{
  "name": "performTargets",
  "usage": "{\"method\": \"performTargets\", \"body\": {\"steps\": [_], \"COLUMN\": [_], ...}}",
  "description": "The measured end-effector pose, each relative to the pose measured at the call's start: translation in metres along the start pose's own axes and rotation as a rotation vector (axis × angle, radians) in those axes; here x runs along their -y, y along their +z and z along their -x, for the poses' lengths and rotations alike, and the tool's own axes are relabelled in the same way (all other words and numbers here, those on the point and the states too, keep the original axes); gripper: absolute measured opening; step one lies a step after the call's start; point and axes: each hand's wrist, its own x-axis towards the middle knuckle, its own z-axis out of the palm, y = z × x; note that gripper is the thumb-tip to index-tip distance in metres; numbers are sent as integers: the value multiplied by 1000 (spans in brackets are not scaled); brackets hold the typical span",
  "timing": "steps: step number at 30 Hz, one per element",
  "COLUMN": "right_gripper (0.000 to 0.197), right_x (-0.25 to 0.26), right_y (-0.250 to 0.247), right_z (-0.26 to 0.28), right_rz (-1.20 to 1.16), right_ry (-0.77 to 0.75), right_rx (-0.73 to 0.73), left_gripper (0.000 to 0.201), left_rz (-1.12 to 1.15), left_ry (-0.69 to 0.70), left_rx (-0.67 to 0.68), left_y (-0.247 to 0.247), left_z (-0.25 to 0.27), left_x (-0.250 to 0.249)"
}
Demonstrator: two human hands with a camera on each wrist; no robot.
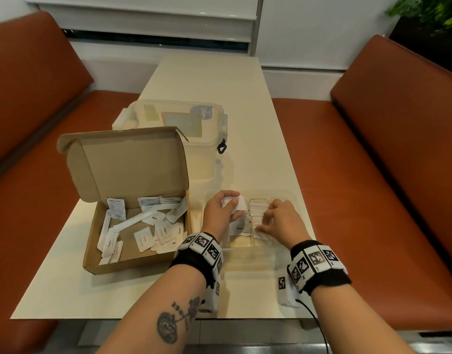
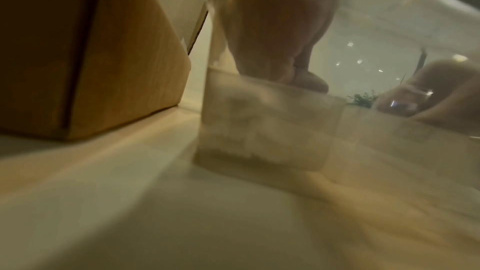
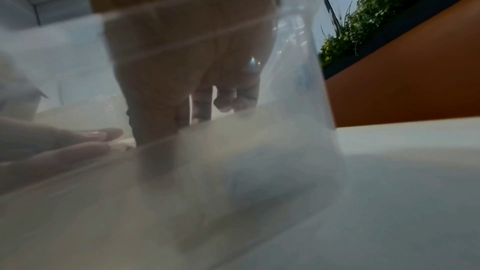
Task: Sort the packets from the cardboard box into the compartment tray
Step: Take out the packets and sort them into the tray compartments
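Observation:
The open cardboard box (image 1: 133, 263) sits on the left of the table with several white packets (image 1: 143, 238) loose inside. To its right stands the clear compartment tray (image 1: 292, 198). My left hand (image 1: 219, 210) hovers over the tray's left compartment and grips a small bunch of white packets (image 1: 236, 204); a pepper packet (image 1: 239, 228) lies below it. My right hand (image 1: 278, 221) reaches into the middle compartment, its spread fingertips touching the row of packets (image 1: 257, 213) there. Both wrist views are blurred by the tray wall (image 2: 265, 130).
A clear lidded storage bin (image 1: 179, 123) stands behind the box. Orange bench seats (image 1: 373, 175) flank the cream table (image 1: 258, 123). A green plant (image 3: 389, 7) is at the back right. The box's raised lid (image 1: 128, 162) stands between the box and the bin.

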Motion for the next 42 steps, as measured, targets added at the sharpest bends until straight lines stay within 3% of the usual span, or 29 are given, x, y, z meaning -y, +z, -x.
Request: {"method": "performTargets", "body": {"steps": [7, 12, 19, 35, 42], "right_gripper": [19, 10, 18, 17, 6], "right_x": [-1, -5, -9, -7, 12], "right_y": [-4, -1, 1, 3, -13], "right_z": [-2, 4, 6, 6, -3], "right_rz": [-13, -194, -263, -227, -461], "right_ry": [-63, -8, -1, -1, 14], "right_rx": [-12, -101, 64, 76, -215], "left_gripper": [15, 15, 14, 14, 17], "left_rz": [-2, -2, -5, 46, 179], "left_ry": [-9, -9, -6, -40, -161], "left_rx": [26, 26, 12, 60, 97], "left_y": [1, 1, 1, -1, 0], "left_z": [0, -1, -2, -1, 3], "left_x": [2, 1, -1, -2, -15]}}
